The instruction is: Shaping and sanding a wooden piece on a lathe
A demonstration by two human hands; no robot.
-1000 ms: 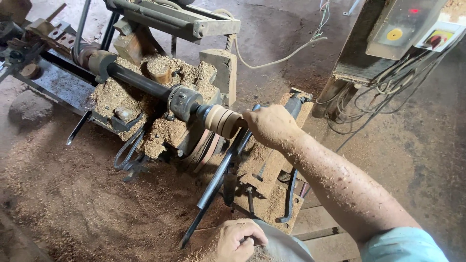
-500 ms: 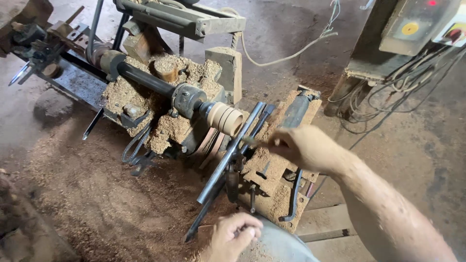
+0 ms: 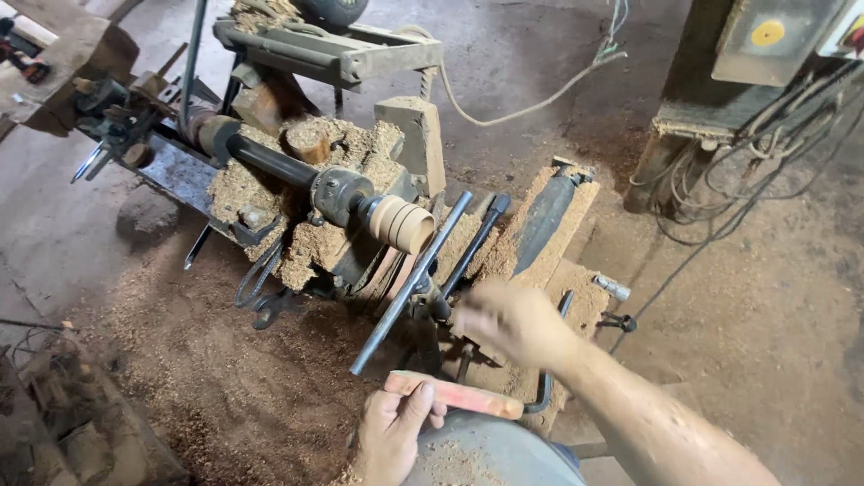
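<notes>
A sawdust-covered floor (image 3: 180,396) spreads under everything here, brown shavings heaped thickest around the machine. On it sits a low wood lathe (image 3: 297,180), its dark shaft running from the upper left down to a chuck, with shavings piled over its bed. Off to the right stands a metal cabinet (image 3: 720,81) with a tangle of cables (image 3: 747,180) hanging beside it, well apart from the lathe.

At the near end of the lathe's shaft sits a turned wooden cup (image 3: 402,224), pale, ringed with grooves, its open mouth facing the person. Just beside it, 2 long dark metal bars (image 3: 423,270) lie slanted across the rest, and a black-handled tool (image 3: 543,216) lies on a sawdust-covered board to their right.

The person's right hand (image 3: 508,319) is blurred, low over the near end of the bars, below and to the right of the cup; I cannot tell whether its fingers are closed on anything. The left hand (image 3: 391,432) is at the bottom, fingers and thumb curled around the end of a flat reddish wooden stick (image 3: 454,394), which lies across the person's knee.
</notes>
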